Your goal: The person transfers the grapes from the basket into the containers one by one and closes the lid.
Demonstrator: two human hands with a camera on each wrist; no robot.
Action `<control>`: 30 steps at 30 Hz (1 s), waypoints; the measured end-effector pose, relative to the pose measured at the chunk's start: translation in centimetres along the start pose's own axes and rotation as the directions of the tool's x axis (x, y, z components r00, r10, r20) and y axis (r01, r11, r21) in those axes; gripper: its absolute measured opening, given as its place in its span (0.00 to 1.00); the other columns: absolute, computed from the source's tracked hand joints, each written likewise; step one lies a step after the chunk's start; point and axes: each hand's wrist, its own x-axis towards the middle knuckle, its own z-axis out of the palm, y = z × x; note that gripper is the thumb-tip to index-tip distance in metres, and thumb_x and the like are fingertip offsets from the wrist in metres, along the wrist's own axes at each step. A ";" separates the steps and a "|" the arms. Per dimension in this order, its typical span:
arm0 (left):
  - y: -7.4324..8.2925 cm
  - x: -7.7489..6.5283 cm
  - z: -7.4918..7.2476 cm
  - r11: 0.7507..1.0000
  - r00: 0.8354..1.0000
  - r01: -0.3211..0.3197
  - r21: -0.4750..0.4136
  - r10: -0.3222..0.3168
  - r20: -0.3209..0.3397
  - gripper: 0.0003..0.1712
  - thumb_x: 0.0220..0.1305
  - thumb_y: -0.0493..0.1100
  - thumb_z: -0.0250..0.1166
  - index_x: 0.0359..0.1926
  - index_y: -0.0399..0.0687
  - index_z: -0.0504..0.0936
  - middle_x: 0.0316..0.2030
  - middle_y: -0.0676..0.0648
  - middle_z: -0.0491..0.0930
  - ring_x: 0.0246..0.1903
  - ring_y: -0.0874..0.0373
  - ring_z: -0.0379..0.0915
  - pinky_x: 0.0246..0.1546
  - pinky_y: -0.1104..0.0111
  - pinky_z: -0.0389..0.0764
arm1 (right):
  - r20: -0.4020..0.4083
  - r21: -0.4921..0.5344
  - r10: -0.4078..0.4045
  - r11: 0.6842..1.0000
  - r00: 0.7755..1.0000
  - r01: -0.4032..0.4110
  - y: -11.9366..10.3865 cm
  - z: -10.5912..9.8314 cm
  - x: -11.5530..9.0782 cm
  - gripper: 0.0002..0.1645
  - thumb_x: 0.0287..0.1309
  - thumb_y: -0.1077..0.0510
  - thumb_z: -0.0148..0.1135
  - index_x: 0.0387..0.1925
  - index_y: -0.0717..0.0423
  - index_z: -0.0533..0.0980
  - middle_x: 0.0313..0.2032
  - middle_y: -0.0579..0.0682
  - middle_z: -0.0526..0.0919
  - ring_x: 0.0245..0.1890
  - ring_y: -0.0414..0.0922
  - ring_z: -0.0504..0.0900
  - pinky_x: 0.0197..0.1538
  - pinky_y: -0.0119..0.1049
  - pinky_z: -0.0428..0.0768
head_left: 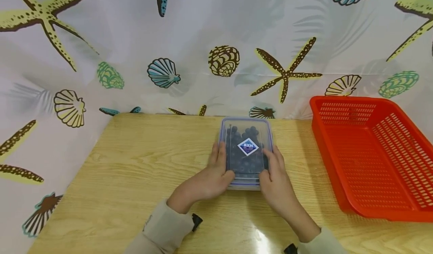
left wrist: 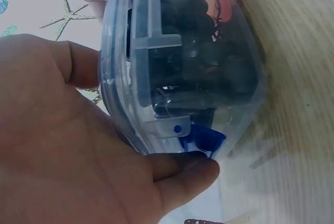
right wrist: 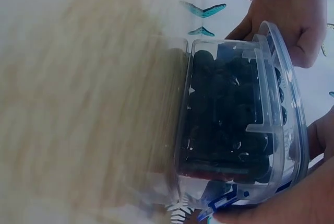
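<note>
A clear plastic box (head_left: 245, 173) with a blue-rimmed lid and a diamond-shaped BXH label stands on the table. Dark round fruit, looking like grapes, fills much of it. My left hand (head_left: 209, 179) grips the box's left side, thumb at the lid's near corner. On the opposite side my right hand (head_left: 279, 188) holds it the same way, thumb on the lid edge. In the left wrist view, fingertips touch a blue clip (left wrist: 206, 139) that sticks out from the wall. The right wrist view has another blue clip (right wrist: 222, 203) tilted outward beside a finger.
To the right, a red perforated plastic basket (head_left: 352, 194) sits on the wooden table (head_left: 152, 152). Behind the table hangs a white cloth (head_left: 203, 28) printed with shells and starfish.
</note>
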 end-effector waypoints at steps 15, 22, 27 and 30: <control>-0.5 0.0 -1.0 0.996 0.996 -0.070 0.053 0.067 0.062 0.47 0.80 0.49 0.46 0.77 0.42 0.21 0.75 0.38 0.14 0.75 0.46 0.18 0.72 0.50 0.49 | 0.006 0.076 -0.052 0.996 0.999 0.051 1.5 -2.2 0.6 0.27 0.65 0.65 0.57 0.66 0.61 0.74 0.75 0.60 0.57 0.71 0.64 0.60 0.64 0.66 0.64; -1.3 0.7 -1.1 0.990 0.993 -0.118 0.078 0.118 0.011 0.46 0.81 0.51 0.47 0.79 0.42 0.25 0.77 0.34 0.22 0.76 0.40 0.21 0.71 0.43 0.43 | 0.001 0.077 -0.053 0.996 0.999 0.052 2.1 -2.6 1.3 0.22 0.68 0.64 0.59 0.62 0.62 0.78 0.71 0.59 0.63 0.61 0.62 0.73 0.60 0.57 0.74; -1.7 1.1 -1.0 0.988 0.992 -0.112 0.108 0.116 -0.039 0.45 0.81 0.53 0.46 0.80 0.43 0.29 0.78 0.33 0.31 0.76 0.35 0.29 0.69 0.38 0.45 | 0.000 0.037 -0.042 0.998 0.999 0.042 2.3 -2.7 1.9 0.21 0.68 0.63 0.61 0.60 0.61 0.80 0.69 0.60 0.66 0.49 0.57 0.81 0.51 0.51 0.81; -1.8 1.1 -1.1 0.984 0.992 -0.105 0.140 0.113 -0.049 0.44 0.81 0.54 0.46 0.81 0.44 0.31 0.78 0.33 0.34 0.76 0.34 0.34 0.69 0.39 0.49 | -0.002 0.013 -0.039 0.999 0.999 0.039 2.3 -2.8 2.1 0.20 0.68 0.62 0.61 0.59 0.60 0.81 0.68 0.59 0.67 0.42 0.53 0.80 0.45 0.44 0.81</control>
